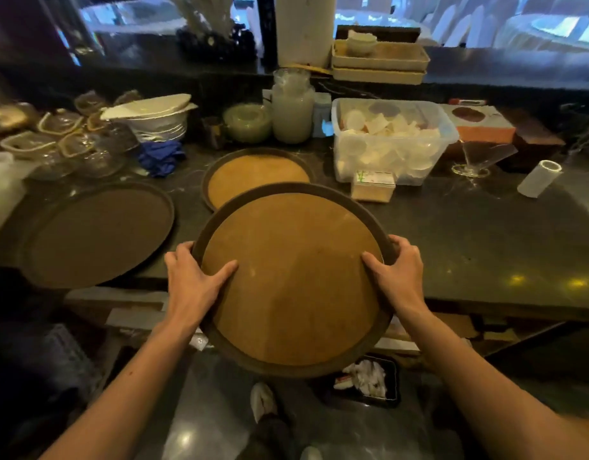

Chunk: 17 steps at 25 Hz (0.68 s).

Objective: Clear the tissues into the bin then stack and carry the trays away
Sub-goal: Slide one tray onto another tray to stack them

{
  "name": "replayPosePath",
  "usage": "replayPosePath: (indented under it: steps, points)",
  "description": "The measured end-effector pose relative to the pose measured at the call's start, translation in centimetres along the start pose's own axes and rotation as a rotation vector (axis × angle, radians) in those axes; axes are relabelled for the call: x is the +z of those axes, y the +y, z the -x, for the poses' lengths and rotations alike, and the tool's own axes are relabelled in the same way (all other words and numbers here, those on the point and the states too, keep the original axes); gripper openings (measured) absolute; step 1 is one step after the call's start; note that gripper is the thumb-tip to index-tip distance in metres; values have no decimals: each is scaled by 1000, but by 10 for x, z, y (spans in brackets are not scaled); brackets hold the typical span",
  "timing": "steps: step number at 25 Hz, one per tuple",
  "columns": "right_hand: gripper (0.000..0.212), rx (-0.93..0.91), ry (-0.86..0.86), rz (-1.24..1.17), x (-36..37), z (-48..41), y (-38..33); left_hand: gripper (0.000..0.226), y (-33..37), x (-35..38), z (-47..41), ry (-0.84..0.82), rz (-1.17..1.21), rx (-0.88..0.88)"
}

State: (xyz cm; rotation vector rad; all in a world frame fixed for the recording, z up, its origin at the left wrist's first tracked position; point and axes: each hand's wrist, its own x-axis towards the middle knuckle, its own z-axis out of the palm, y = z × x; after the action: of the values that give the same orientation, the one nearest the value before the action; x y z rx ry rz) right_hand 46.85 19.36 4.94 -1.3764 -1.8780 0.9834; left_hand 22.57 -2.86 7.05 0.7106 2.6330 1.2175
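The person holds a round tray [293, 280] with a tan surface by its two sides, out past the front edge of the dark counter [485, 234]. The left hand [195, 280] clasps the left rim, thumb stretched across the tan surface, the other fingers wrapped behind the edge. The right hand [397, 267] grips the right rim the same way — thumb on top, fingers curled around the outside. A second tan tray [253, 175] lies flat on the counter just behind the held one, and a darker tray [97, 234] lies to the left. On the floor below, a black bin [391, 398] holds crumpled white tissues [366, 378].
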Motion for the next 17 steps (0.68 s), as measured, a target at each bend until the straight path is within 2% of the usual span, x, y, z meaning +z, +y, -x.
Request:
replayPosePath:
  steps: [8, 12, 17]
  points:
    - [60, -160, -224, -30, 100, 81, -90, 92, -101, -129, 44, 274, -34, -171]
    - [65, -228, -276, -15, 161, 130, -137, 92, -165, -194, 52, 356, -20, -208]
    - [67, -231, -297, 19, 231, 193, -187, 90, -233, -274, 49, 371, 0, -236]
